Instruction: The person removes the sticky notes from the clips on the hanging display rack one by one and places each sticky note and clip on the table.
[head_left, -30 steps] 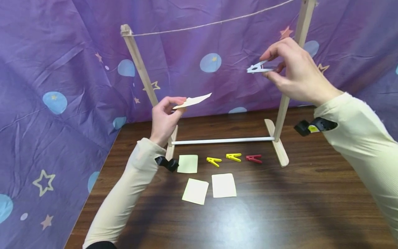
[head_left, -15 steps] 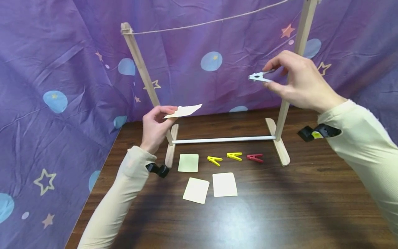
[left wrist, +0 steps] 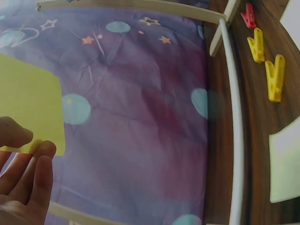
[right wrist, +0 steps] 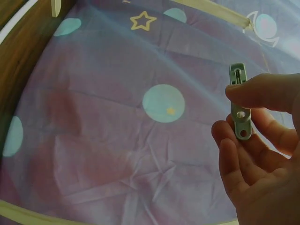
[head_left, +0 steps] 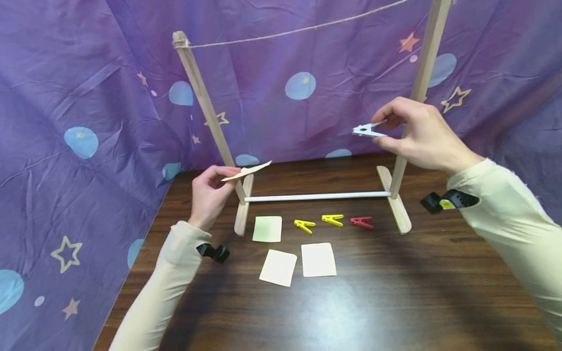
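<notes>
My left hand pinches one edge of a yellow sticky note between thumb and fingers. In the head view that note is seen nearly edge-on, in front of the left post. My right hand holds a pale clothespin by its handles, thumb on one side and fingers on the other. The clothespin points left, in the air before the right post. Both hands are below the string, apart from it and from each other. Fingers partly cover the clothespin in the right wrist view.
A wooden frame with a left post, a right post and a white bottom rod stands on the table. Before it lie two yellow clothespins, a red clothespin and three pale sticky notes. A purple cloth hangs behind.
My left hand has moved down and left with the sticky note. The right hand has come down with the clothespin, further below the string. The things on the table lie as before.
</notes>
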Available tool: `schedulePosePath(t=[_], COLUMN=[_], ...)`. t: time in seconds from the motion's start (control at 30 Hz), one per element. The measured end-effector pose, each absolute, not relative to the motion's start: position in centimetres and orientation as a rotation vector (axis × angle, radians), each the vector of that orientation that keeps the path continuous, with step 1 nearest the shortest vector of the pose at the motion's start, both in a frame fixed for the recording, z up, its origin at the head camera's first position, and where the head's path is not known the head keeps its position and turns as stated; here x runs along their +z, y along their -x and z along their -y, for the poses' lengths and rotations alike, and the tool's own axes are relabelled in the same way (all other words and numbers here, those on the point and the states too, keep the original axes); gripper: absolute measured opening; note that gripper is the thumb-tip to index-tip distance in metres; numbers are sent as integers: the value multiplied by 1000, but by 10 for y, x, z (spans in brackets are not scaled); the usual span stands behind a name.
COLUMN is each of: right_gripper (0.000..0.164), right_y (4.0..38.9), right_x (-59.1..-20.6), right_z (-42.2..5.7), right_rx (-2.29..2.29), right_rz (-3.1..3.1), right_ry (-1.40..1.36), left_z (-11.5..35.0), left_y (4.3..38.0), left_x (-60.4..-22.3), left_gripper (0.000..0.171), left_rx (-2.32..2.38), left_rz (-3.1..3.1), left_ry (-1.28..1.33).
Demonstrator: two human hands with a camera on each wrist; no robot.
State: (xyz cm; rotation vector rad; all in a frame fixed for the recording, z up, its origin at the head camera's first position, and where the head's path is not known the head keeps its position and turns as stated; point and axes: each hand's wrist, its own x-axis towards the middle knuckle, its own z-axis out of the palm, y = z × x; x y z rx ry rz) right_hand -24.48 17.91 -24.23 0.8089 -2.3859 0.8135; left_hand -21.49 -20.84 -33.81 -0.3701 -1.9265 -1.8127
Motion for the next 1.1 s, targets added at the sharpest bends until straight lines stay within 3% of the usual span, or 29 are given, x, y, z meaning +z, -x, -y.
schedulePosePath(t=[0.43, 1.1], right_gripper=[32, 33], right_y=[245, 249], right_x=[-272, -325], right_z=[-189, -189], right_rx=[964, 929], right_rz=[2429, 2414], right_ry=[-784, -924], left_z=[243, 271], left_y=[197, 174], left_x=[-375, -417], left_gripper=[12, 38], left_rx=[-1815, -1638], left_rz=[1976, 2242], left_ry=[291, 363])
